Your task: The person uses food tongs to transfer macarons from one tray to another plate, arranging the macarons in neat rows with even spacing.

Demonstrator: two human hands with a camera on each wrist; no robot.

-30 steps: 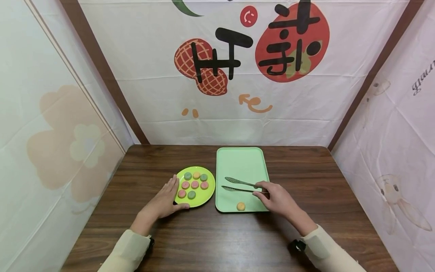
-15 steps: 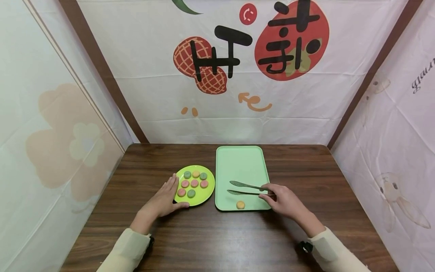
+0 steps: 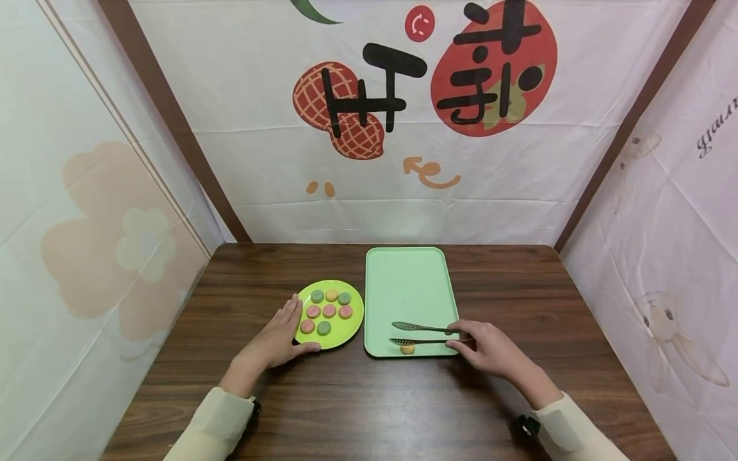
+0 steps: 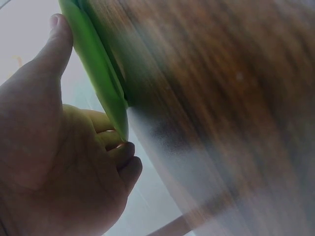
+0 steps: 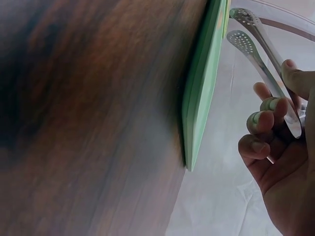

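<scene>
My left hand [image 3: 277, 339] lies against the left edge of a lime-green plate [image 3: 350, 330], fingers extended along the rim and thumb at its near side. On that plate sit several small pink, green and yellow macarons [image 3: 329, 311]. In my right hand [image 3: 489, 347] I grip metal tongs [image 3: 403, 326] by their arms, the perforated tips spread apart and pointing left over the pale green tray [image 3: 403, 275]. A lone yellow macaron [image 3: 407, 349] lies near the tray's front edge, partly covered by the nearer tong tip in the head view.
Plate and tray stand side by side on a dark wooden table [image 3: 346, 410], with a narrow gap between them. A printed white curtain [image 3: 259, 160] hangs behind the table's back edge, and similar cloth hangs at both sides.
My right hand has moved the tongs rightward and toward me, so the nearer tip now overlaps the lone yellow macaron. My left hand stays at the plate.
</scene>
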